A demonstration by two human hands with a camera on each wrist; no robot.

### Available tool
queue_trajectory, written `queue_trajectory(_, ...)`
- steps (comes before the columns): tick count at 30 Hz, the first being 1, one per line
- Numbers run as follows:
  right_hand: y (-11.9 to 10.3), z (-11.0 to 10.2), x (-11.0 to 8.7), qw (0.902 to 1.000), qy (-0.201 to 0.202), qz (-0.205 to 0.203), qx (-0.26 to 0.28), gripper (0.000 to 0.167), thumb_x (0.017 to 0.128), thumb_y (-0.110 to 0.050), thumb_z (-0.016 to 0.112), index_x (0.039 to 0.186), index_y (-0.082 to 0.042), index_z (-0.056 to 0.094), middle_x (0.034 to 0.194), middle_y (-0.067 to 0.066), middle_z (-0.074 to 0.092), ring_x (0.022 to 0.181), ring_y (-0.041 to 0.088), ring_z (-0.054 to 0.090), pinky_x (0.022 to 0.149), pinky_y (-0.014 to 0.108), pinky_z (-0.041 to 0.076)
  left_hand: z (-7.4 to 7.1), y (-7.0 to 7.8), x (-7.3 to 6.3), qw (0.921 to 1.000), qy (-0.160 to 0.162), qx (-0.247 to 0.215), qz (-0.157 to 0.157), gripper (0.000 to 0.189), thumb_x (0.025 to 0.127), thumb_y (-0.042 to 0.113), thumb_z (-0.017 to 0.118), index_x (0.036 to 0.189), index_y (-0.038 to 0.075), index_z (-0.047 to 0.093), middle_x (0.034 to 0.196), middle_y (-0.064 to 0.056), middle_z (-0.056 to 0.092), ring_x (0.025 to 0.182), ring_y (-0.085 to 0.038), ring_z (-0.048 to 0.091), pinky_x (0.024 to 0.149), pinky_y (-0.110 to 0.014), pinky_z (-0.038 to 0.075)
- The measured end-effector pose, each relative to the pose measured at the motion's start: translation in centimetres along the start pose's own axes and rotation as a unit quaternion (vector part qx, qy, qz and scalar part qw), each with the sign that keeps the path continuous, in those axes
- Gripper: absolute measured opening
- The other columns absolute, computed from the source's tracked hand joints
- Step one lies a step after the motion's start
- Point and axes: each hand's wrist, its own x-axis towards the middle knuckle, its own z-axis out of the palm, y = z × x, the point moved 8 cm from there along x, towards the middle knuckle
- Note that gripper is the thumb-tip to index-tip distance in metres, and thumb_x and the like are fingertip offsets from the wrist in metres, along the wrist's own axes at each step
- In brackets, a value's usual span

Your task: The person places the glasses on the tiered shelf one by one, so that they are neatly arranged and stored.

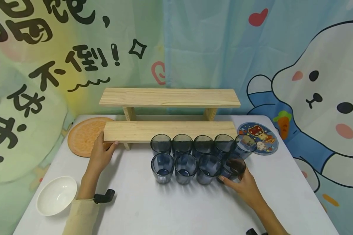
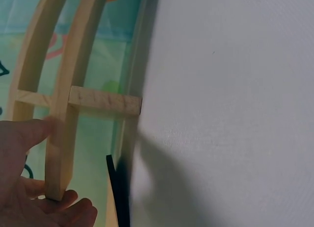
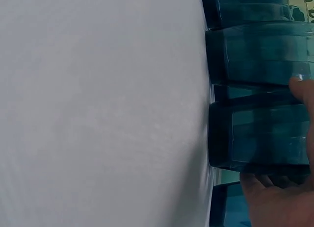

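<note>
A two-tier wooden shelf (image 1: 170,131) stands at the back of the white table. My left hand (image 1: 101,155) grips the left end of its lower board, thumb on the front edge (image 2: 61,138) and fingers curled under the end in the left wrist view. Several dark blue glasses stand upright in two rows before the shelf, including a front-row glass (image 1: 186,169) and a back-row glass (image 1: 160,145). At the front row's right end, my right hand (image 1: 245,189) holds a glass (image 3: 265,134) between thumb and fingers. That glass looks slightly tilted in the head view.
An orange-brown round mat (image 1: 83,137) lies at the back left, partly behind the left hand. A white bowl (image 1: 56,195) sits near the left edge. At the back right lies a round cartoon mat (image 1: 269,138). A printed curtain (image 1: 194,49) hangs behind the table (image 1: 170,209).
</note>
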Motion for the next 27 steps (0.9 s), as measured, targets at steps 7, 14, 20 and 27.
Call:
queue_trajectory(7,-0.7,-0.7,-0.4,0.9994,0.006,0.015,-0.029,0.08,0.09,-0.026,0.087,0.153,-0.006,0.043,0.152,0.018,0.054,0.142,0.035,0.051,0.099,0.0,0.035,0.2,0.0,0.1,1.0,0.004,-0.005,0.002,0.089,0.109,0.028,0.061,0.165,-0.008,0.003,0.168,-0.039,0.014,0.157,-0.053,0.015,0.127,-0.066,0.018)
queue_trajectory(14,-4.6,-3.0,-0.7,0.999,0.004,0.004,-0.044,0.075,0.092,-0.022,0.085,0.15,-0.003,0.043,0.147,0.018,0.054,0.132,0.035,0.054,0.096,0.0,0.039,-0.1,0.2,-0.1,0.9996,0.016,-0.021,0.011,0.091,0.106,0.025,0.066,0.166,-0.007,0.006,0.166,-0.038,0.019,0.156,-0.053,0.019,0.125,-0.067,0.021)
queue_trajectory(20,-9.5,-6.2,0.1,0.9955,0.013,-0.035,-0.087,0.075,0.094,-0.018,0.084,0.154,-0.005,0.042,0.149,0.02,0.052,0.131,0.033,0.054,0.095,0.007,0.046,0.0,0.0,-0.2,0.9988,0.038,-0.029,0.008,0.093,0.103,0.024,0.071,0.166,-0.006,0.009,0.166,-0.037,0.022,0.156,-0.052,0.021,0.126,-0.066,0.02)
queue_trajectory(27,-13.4,-8.7,3.9,0.989,0.023,-0.1,-0.106,0.066,0.095,-0.013,0.081,0.151,-0.005,0.046,0.136,0.015,0.057,0.103,0.009,0.052,0.082,0.007,0.046,0.2,-0.2,-0.1,0.9987,0.046,-0.022,0.0,0.094,0.105,0.024,0.069,0.166,-0.008,0.006,0.168,-0.037,0.016,0.158,-0.052,0.016,0.128,-0.063,0.016)
